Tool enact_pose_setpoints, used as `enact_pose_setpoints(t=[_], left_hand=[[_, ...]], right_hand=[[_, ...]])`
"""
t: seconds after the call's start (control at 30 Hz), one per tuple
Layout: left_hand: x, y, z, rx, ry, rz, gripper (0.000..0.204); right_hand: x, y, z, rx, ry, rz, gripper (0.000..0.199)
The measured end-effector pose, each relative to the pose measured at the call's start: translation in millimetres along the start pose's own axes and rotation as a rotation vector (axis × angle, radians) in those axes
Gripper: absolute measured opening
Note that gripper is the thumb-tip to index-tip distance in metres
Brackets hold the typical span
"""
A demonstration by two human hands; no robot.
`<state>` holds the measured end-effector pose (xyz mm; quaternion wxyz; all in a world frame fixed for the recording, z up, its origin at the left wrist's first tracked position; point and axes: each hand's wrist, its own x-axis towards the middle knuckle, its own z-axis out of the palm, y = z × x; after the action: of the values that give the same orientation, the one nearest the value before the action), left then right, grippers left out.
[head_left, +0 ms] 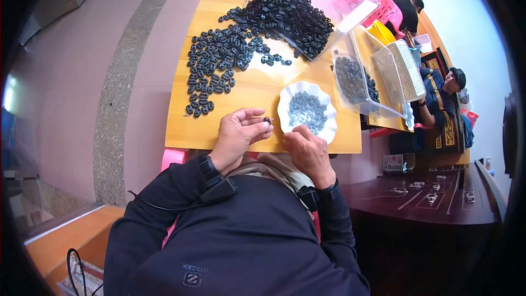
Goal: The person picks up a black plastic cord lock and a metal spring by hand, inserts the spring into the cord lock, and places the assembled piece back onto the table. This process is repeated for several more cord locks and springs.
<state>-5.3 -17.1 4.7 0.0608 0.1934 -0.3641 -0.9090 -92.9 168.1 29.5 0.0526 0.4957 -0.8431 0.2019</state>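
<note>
Black piece (267,120) up in the left hand (238,133), above the bench (252,101) by its near edge!
Left grip pinches it, thumb against fingers; right hand (308,152) curls at the white dish (282,111), toward the near-right corner, its grip impossible to tell.

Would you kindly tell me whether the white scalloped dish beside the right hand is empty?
Not empty: the dish holds a heap of small greyish pieces within its wavy rim.

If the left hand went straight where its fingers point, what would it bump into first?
Probably the white, round, wavy-rimmed plate of small grey pieces, just right of the left hand. It might pass over the rim, though: height is hard to judge.
</note>
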Motion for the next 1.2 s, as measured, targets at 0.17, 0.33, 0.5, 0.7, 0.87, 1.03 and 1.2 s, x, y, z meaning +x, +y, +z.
enact_pose_setpoints(t=[0.17, 0.33, 0.5, 0.7, 0.87, 1.03, 1.2], left_hand=[[2, -2, -2, 0.027, 0.003, 0.039, 0.024], [3, -2, -3, -0.018, 0.029, 0.047, 0.023], [3, -3, -4, -0.051, 0.044, 0.055, 0.019], [7, -7, -6, -0.060, 0.051, 0.054, 0.015], [4, -4, -5, -0.061, 0.038, 0.045, 0.015], [4, -3, -7, -0.073, 0.036, 0.041, 0.016], [3, -1, -4, -0.063, 0.033, 0.038, 0.015]], right_hand=[[2, 3, -3, -0.049, -0.007, -0.007, 0.010], [12, 5, -8, 0.028, -0.013, -0.017, 0.008], [51, 26, -17, 0.109, 0.005, 0.013, 0.008], [126, 73, -9, -0.018, 0.043, 0.029, 0.012], [163, 102, 8, -0.108, -0.038, 0.026, 0.018], [171, 109, 21, -0.164, -0.205, 0.081, 0.019], [167, 118, 26, -0.131, -0.157, 0.078, 0.018]])
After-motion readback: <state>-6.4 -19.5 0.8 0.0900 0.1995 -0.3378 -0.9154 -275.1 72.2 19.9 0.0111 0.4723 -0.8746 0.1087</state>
